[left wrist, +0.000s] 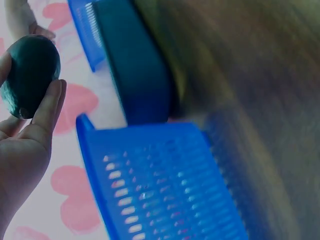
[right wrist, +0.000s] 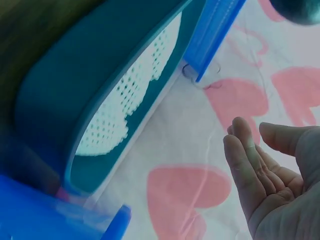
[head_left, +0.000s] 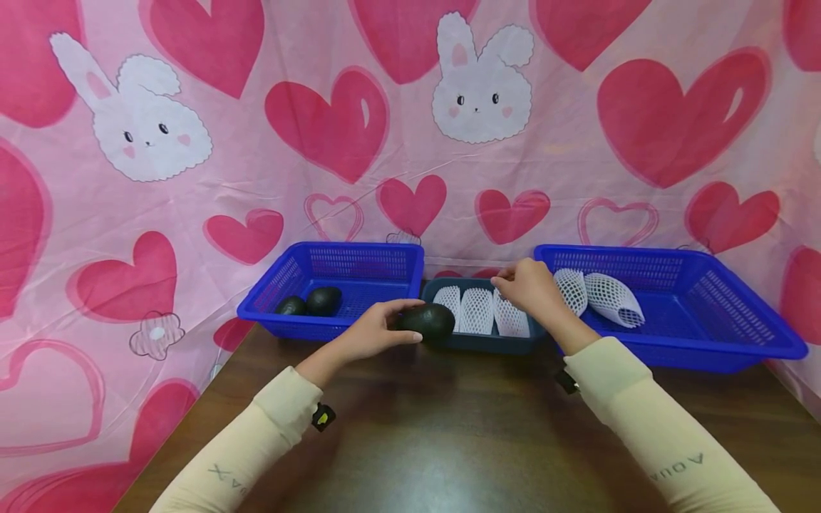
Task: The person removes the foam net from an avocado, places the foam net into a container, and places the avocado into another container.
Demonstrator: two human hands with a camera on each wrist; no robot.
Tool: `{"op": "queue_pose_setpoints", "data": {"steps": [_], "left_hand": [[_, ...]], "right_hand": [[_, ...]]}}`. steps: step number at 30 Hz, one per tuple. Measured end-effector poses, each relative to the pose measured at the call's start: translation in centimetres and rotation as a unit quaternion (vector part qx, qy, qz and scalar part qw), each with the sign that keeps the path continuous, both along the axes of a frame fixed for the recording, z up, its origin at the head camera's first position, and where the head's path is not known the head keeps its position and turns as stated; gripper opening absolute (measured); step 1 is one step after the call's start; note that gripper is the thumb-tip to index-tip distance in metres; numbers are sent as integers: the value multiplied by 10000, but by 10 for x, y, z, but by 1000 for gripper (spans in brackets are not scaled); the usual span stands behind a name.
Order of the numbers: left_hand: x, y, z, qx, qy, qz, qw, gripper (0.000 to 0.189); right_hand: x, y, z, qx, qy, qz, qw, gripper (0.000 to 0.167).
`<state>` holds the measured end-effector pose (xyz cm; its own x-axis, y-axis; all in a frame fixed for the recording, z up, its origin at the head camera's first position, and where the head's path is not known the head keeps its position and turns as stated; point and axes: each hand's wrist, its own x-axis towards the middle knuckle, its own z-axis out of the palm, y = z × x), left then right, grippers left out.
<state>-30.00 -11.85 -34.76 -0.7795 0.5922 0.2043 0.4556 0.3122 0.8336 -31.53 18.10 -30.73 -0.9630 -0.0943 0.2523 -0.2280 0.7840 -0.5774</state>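
My left hand (head_left: 370,332) grips a dark avocado (head_left: 433,322) between thumb and fingers, above the left end of a dark green tray (head_left: 489,344). In the left wrist view the avocado (left wrist: 33,75) is held clear of the tray, with the fingers along its sides. Several white foam net sleeves (head_left: 477,311) lie side by side in the tray. Over the tray's right end is my right hand (head_left: 529,286), holding nothing. The right wrist view has its fingers (right wrist: 242,165) loosely bent and the thumb apart from them.
A blue basket (head_left: 359,251) on the left holds two avocados (head_left: 323,301). Another blue basket (head_left: 725,313), on the right, contains white foam nets (head_left: 612,298). The wooden table (head_left: 449,434) runs in front, and a pink heart-patterned cloth (head_left: 410,142) hangs close behind the baskets.
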Motion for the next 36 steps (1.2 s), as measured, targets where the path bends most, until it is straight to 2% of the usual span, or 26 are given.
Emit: {"op": "queue_pose_setpoints", "data": {"steps": [5,12,19,25,27,32,34,36], "left_hand": [[-5,-11,12,81,71,221,9997,59],[-12,-26,22,143,238,593,9979,58],[-23,-40,22,363,319,997,9938,59],[-32,-52,20,333,307,1478,9880,61],[-29,-55,26,283,282,1605,9862,60],[-39,-65,25,173,368,1873,9815,60],[-50,-73,18,80,444,2026,9782,61],[-55,-78,17,-121,544,2227,9733,61]], "right_hand": [[4,-14,-2,-407,90,111,9991,23],[9,-40,-13,-816,-93,288,9962,24],[13,-69,-28,-1079,-343,313,9931,25],[10,-92,-40,-1491,-461,376,9870,26],[9,-98,-42,-1621,-524,371,9847,25],[9,-107,-47,-1682,-688,380,9826,28],[10,-110,-48,-1649,-714,399,9829,29],[10,-114,-49,-1657,-743,428,9824,31]]}}
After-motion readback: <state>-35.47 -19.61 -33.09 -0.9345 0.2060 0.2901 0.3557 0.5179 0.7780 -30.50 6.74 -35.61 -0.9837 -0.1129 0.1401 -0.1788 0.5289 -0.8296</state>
